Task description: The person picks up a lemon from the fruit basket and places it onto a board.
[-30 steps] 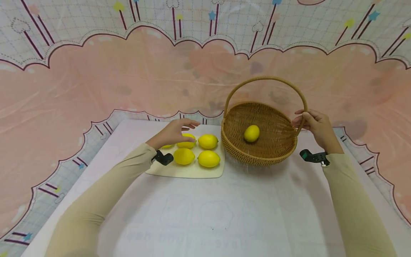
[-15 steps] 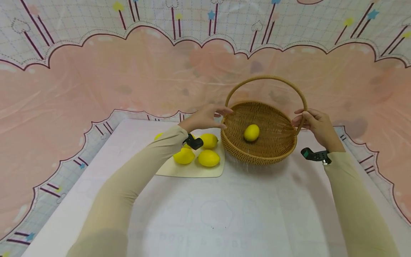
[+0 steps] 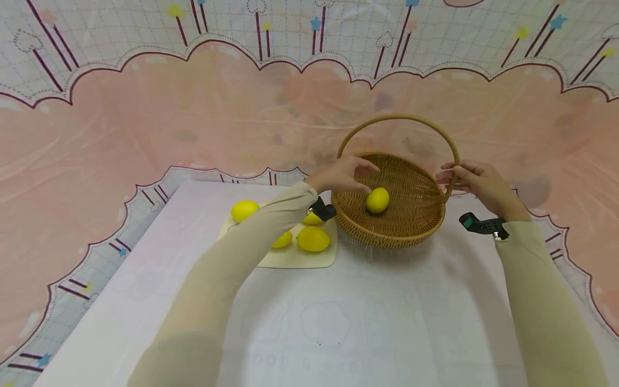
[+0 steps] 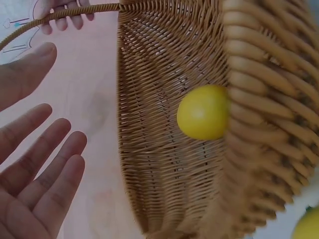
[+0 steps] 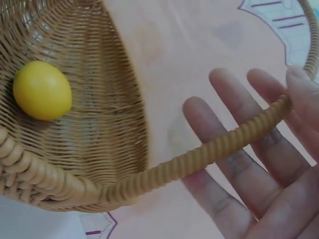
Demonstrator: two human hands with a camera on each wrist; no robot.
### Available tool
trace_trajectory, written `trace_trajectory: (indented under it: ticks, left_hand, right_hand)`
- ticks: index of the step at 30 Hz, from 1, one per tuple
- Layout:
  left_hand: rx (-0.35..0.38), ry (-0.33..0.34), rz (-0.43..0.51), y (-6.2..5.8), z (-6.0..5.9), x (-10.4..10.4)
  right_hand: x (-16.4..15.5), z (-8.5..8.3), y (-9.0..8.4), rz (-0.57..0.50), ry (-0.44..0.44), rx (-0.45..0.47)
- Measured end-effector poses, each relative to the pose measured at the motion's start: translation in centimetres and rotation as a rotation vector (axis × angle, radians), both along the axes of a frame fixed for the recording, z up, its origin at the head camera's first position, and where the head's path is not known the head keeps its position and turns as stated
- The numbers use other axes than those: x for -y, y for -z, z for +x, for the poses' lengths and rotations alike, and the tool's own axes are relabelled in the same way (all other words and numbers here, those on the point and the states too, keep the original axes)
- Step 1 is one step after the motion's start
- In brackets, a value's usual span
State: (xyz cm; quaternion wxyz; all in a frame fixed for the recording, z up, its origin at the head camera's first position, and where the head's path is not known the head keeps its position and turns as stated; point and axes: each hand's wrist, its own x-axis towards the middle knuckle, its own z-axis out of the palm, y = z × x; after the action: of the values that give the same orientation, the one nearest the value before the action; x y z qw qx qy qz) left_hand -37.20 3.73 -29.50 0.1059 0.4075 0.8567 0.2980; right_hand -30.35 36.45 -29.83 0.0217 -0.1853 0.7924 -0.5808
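Observation:
A brown wicker basket [image 3: 391,236] with a tall arched handle [image 3: 403,116] stands at the right of the table, tipped toward me. Inside it lies one yellow lemon [image 3: 378,200]. My left hand [image 3: 344,174] hovers over the basket's left side, fingers spread and holding nothing, its thumb close to that lemon in the head view. In the left wrist view the lemon [image 4: 203,112] is clear of the fingers. At the right end of the handle, my right hand [image 3: 481,183] pinches it between thumb and fingers, as the handle [image 5: 239,138] across them shows.
Left of the basket, a cream board [image 3: 295,260] carries several lemons [image 3: 313,238], partly hidden behind my left sleeve. A white cloth [image 3: 300,317] covers the table. A pink patterned curtain [image 3: 217,118] hangs close behind it.
My left hand has travelled right, from above the lemons on the board to over the basket. The right hand keeps its grip on the handle, and the basket stays nearly in place.

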Motion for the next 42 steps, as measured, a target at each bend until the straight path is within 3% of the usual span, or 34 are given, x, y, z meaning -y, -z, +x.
trace_trajectory:
  ticks: [9, 20, 31, 42]
  left_hand:
    - [0.000, 0.015, -0.030, 0.8, -2.2, -3.1]
    - [0.046, -0.082, -0.140, 3.6, -4.3, -5.5]
    - [0.084, -0.159, -0.237, 6.0, -5.2, -6.8]
    - [0.145, -0.128, -0.368, 6.1, -5.0, -6.4]
  right_hand:
    - [0.2, -0.1, -0.7, -0.046, 0.070, 0.004]
    - [0.1, -0.1, -0.1, 0.020, 0.150, -0.009]
    - [0.3, 0.1, 0.5, -0.125, 0.118, -0.060]
    - [0.7, 0.0, 0.5, -0.144, 0.112, -0.056]
